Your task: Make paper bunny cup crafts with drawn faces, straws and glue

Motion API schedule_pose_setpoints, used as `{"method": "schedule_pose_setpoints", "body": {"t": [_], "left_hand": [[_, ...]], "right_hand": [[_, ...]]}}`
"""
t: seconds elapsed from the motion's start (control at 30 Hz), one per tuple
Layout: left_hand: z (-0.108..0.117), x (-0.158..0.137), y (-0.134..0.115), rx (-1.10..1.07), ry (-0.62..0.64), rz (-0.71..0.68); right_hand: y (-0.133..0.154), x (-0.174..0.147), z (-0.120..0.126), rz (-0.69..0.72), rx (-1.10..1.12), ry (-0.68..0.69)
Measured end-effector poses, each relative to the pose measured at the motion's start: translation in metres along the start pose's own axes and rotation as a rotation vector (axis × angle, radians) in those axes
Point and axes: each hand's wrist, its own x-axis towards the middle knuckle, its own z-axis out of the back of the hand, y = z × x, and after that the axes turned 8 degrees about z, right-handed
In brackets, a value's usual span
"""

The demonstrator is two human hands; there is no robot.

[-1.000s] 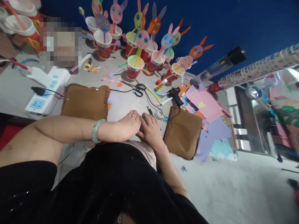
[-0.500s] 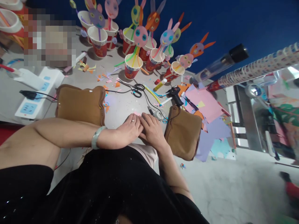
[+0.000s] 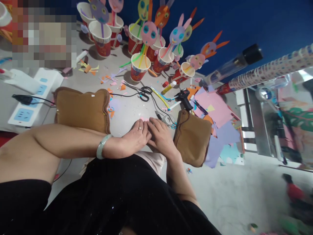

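Note:
My left hand [image 3: 134,138], with a ring and a pale green bangle [image 3: 102,146], rests at the near edge of the table. Its fingers are bent and held together. Against it lies my right hand [image 3: 161,134], fingers also curled downward, fingertips meeting the left ones. A small pink piece of paper [image 3: 144,119] peeks out at the fingertips of both hands; the rest of it is hidden beneath them. Beyond the hands are black scissors [image 3: 144,93], a black glue gun [image 3: 184,99] and a yellow marker [image 3: 168,88].
Brown cushions [image 3: 81,109] flank the hands. Red paper cups [image 3: 139,71] holding paper rabbit figures stand behind. Pink sheets [image 3: 215,107] and scraps lie to the right, a white power strip [image 3: 31,104] to the left. A stack of cups [image 3: 269,70] lies at the right; a cable crosses the table.
The view has shifted slightly, so the cushion and power strip sit a little further left. Both hands stay together in nearly the same place.

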Motion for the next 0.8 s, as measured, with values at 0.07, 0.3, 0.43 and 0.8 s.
{"method": "schedule_pose_setpoints", "body": {"t": [0.07,0.3,0.43,0.8], "left_hand": [[-0.002,0.0,0.0,0.016,-0.011,-0.003],[-0.001,0.0,0.003,0.035,-0.067,-0.037],[0.003,0.0,0.004,0.043,-0.037,-0.042],[-0.001,0.002,0.003,0.039,-0.077,-0.007]], "right_hand": [[0.0,0.0,0.001,0.01,0.013,-0.009],[-0.004,-0.01,0.033,0.051,0.006,-0.153],[-0.038,-0.007,0.063,-0.139,-0.197,-0.217],[-0.115,0.043,0.067,-0.172,-0.582,0.288]]}}
